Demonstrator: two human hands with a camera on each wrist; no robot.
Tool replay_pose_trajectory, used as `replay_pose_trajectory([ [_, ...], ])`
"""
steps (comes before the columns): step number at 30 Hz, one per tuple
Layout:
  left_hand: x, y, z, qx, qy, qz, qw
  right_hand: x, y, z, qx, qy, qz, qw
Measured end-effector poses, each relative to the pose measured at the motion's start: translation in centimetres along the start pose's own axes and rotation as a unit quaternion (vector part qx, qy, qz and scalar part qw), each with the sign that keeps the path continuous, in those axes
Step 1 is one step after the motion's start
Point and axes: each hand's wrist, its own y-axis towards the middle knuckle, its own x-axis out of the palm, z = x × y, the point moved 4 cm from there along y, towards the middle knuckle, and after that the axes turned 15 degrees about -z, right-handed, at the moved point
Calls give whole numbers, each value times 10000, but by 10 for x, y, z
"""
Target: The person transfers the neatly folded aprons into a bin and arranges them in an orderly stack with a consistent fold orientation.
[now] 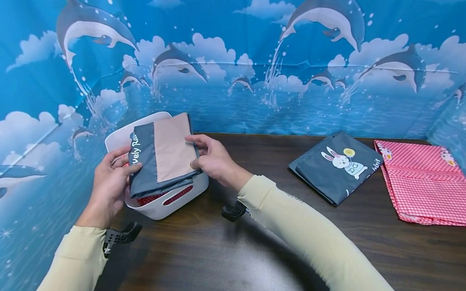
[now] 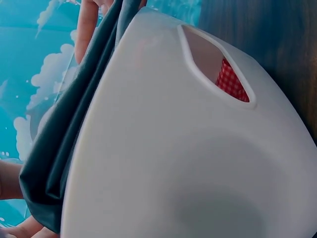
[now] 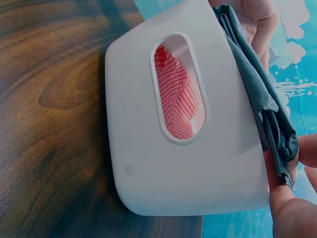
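Observation:
A folded dark grey cloth [image 1: 142, 176] with a beige panel and white lettering lies over the mouth of a white plastic basket [image 1: 156, 210]. My left hand [image 1: 112, 179] grips its left edge, thumb on top. At the right edge, my right hand [image 1: 216, 162] pinches it between thumb and fingers. The right wrist view has the cloth's folded layers [image 3: 257, 94] along the basket rim, with fingers at both ends. Red checked fabric [image 3: 176, 94] shows inside the basket through its handle slot.
On the dark wooden table [image 1: 212, 257], another folded dark grey cloth [image 1: 318, 171] with a rabbit print lies to the right. Beyond it is a folded red checked cloth [image 1: 430, 184]. A dolphin-print backdrop [image 1: 227, 97] stands behind the table and along its left side.

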Motion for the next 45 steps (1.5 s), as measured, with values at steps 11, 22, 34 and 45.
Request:
replay_pose_trajectory([
  [11,-1,-5,0,452,-199,517,9974,1,6,-7,4,-218,-65,9997],
  [22,3,-8,-3,1040,-398,873,9899,-6,15,-9,-175,-126,-59,9997],
  [34,2,-10,-2,1272,-374,1097,9851,-4,25,-6,-200,-253,-111,9994],
  [45,2,-13,-3,1204,-443,1161,9849,-2,26,-2,-207,-233,-178,9994],
])
